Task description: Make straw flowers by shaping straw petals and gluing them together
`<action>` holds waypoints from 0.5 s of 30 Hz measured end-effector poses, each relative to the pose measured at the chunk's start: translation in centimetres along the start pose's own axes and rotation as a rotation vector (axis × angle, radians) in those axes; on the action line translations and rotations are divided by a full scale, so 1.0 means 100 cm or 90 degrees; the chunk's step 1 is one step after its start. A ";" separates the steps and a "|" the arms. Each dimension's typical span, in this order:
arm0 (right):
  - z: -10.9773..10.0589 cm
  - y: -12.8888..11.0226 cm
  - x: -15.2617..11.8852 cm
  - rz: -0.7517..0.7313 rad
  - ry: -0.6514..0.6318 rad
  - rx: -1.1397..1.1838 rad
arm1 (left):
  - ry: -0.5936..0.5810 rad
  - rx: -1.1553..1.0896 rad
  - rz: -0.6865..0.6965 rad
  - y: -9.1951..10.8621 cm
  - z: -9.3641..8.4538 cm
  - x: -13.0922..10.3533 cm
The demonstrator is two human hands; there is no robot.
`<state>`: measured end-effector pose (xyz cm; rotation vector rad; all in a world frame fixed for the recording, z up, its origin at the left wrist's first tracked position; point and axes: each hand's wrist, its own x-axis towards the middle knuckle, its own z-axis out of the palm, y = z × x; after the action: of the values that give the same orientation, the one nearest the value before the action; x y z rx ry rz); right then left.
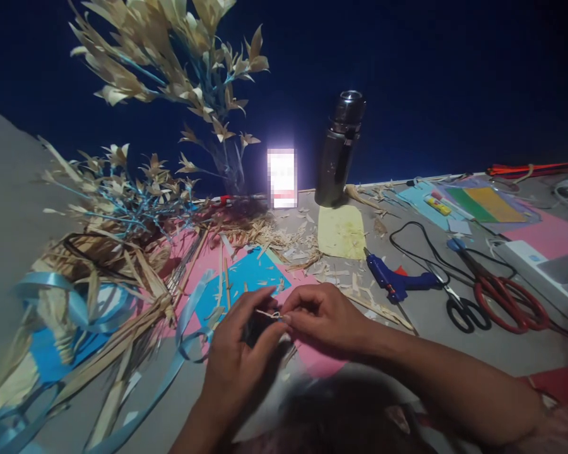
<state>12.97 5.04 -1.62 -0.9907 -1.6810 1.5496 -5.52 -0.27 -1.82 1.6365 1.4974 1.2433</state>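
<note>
Both hands meet at the centre of the view, above pink and blue paper. A thin pale strand [269,314] with a small loop spans between them. My left hand [240,347] is curved, its fingertips near the strand's left end; its thumb points toward the other hand. My right hand [329,318] pinches the strand's right end between thumb and fingers. Under and beyond the hands lies a blue sheet [246,277], with pink paper [319,359] beside it.
Dried-leaf flowers [137,189], husks [146,277] and light blue ribbon [170,372] fill the left. A dark bottle [336,157] stands behind a yellow sheet [341,232]. To the right lie a blue glue gun [400,280], black-handled scissors [466,312] and red-handled scissors [506,299].
</note>
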 end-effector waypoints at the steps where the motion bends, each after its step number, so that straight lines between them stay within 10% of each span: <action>1: -0.001 0.001 -0.001 -0.035 0.004 -0.048 | -0.037 0.029 0.028 0.000 -0.002 0.002; 10: -0.007 0.008 -0.001 -0.202 0.022 -0.304 | -0.024 0.163 0.093 0.005 -0.005 0.002; 15: -0.011 0.007 0.002 -0.194 0.034 -0.306 | -0.015 0.061 -0.046 -0.002 -0.015 0.002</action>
<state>13.84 5.79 -2.19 -0.9360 -2.1035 0.9355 -6.93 -0.27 -1.38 1.6369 1.6097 1.1248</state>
